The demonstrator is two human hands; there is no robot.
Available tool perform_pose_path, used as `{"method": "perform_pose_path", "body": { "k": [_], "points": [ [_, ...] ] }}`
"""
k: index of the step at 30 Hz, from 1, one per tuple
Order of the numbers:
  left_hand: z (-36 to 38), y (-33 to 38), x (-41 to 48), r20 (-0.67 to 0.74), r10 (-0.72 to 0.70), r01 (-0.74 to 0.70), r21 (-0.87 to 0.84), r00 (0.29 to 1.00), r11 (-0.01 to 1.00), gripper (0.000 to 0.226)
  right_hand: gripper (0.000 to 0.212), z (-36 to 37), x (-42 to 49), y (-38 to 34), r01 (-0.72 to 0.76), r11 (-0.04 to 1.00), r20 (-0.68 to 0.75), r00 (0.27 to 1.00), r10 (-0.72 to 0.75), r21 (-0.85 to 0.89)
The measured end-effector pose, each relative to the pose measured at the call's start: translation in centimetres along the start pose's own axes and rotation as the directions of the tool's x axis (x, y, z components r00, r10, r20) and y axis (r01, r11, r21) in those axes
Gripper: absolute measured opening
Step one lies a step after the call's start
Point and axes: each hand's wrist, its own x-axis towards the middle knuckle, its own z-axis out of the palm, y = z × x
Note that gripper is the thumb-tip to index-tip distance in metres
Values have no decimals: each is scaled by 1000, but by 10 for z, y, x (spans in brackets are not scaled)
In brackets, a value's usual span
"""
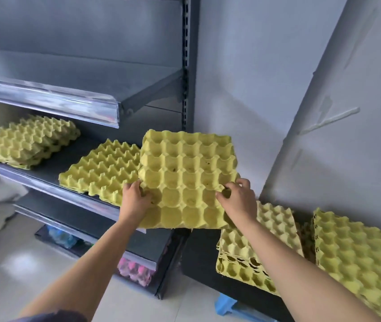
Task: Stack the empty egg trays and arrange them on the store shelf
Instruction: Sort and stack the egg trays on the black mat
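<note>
Far left on the middle shelf (pixel 57 163) there's a short pile of yellow egg trays (pixel 25 140). A bit right of it, well apart, a second lot (pixel 101 168) lies flat near the shelf's front edge.

Main bit: the held tray (pixel 187 173) (might be a few nested, can't tell) is up in the air at the shelf's right end, its left side overlapping that second lot. The left hand (pixel 135 201) has its fingers curled over the tray's near-left edge, and the right hand (pixel 239 201) grips the near-right edge the same way.

Further right, on a low dark table (pixel 203 256), are a messy pile (pixel 275 219) behind the right forearm and a bigger pile (pixel 359 256) at the frame's edge.
</note>
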Motion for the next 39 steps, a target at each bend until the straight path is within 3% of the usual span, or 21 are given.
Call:
{"method": "perform_pose_path", "body": {
  "k": [11,21,30,39],
  "points": [
    [-93,-88,48,-78,-57,58,10,995,998,38,45,74,1,-121,38,999,76,996,-40,29],
    [-160,-156,143,77,-18,14,58,997,998,30,47,144,-4,-219,-136,991,35,990,136,-6],
    [-183,-172,217,179,45,-55,52,983,997,63,47,174,20,-266,-210,978,-7,978,210,-15],
    [-177,-188,273,297,-40,-5,150,954,989,76,43,211,51,-296,-240,967,-25,971,239,-85]
  ]
}}
